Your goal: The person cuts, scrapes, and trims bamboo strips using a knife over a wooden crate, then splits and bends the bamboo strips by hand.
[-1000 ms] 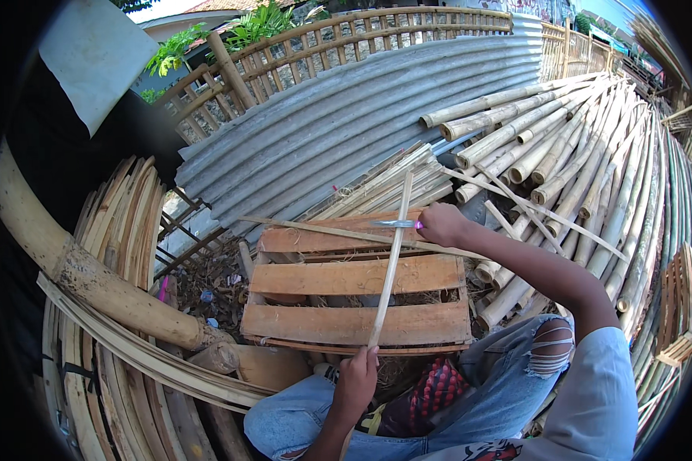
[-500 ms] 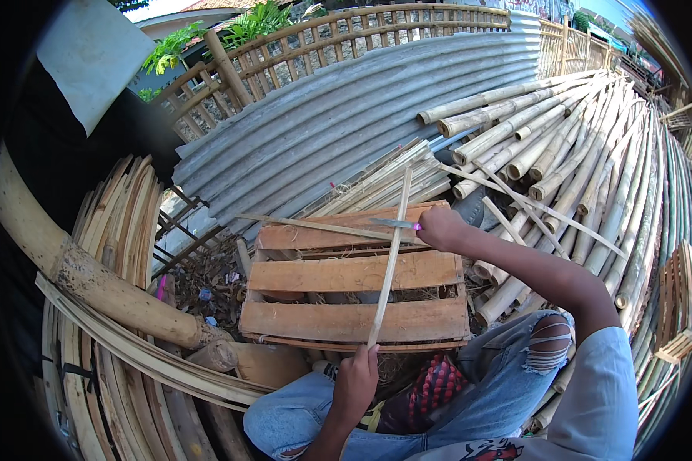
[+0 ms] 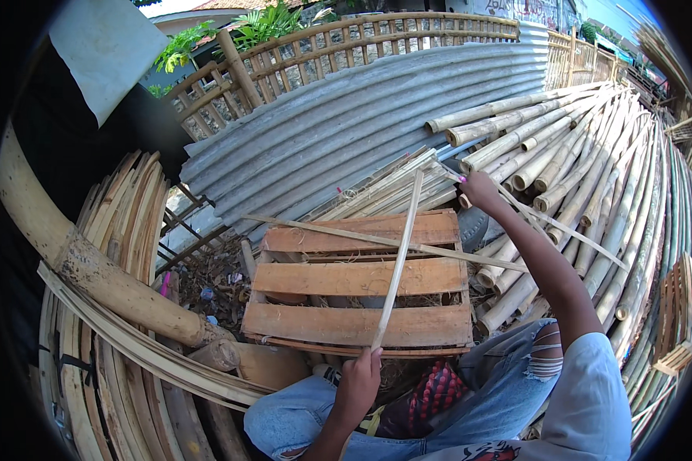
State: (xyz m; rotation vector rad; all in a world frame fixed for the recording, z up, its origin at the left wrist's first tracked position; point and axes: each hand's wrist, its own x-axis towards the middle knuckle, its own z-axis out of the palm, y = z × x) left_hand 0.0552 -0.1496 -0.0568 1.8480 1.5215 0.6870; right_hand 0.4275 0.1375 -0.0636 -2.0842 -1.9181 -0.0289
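My left hand (image 3: 357, 384) is closed around the lower end of a pale bamboo strip (image 3: 398, 265). The strip slants up and away over a slatted wooden crate (image 3: 361, 326) in front of my knees. My right hand (image 3: 480, 190) is out beyond the crate's far right corner, closed on a knife (image 3: 447, 172) with a bit of pink at its handle. The knife's blade points left, over the end of a stack of split bamboo strips (image 3: 384, 184), apart from the held strip. A second bamboo strip (image 3: 338, 230) lies loose across the crate's top.
Long bamboo poles (image 3: 550, 165) are piled at the right. Corrugated metal sheeting (image 3: 307, 131) stands behind the crate, below a bamboo fence (image 3: 346, 46). At the left, a thick bamboo pole (image 3: 123, 288) slants past bundled slats (image 3: 123, 223). A small crate (image 3: 675, 315) sits far right.
My right hand with the knife has moved up and right, off the held strip. The loose strip on the crate now shows stretching past its right side. My left hand keeps its hold.
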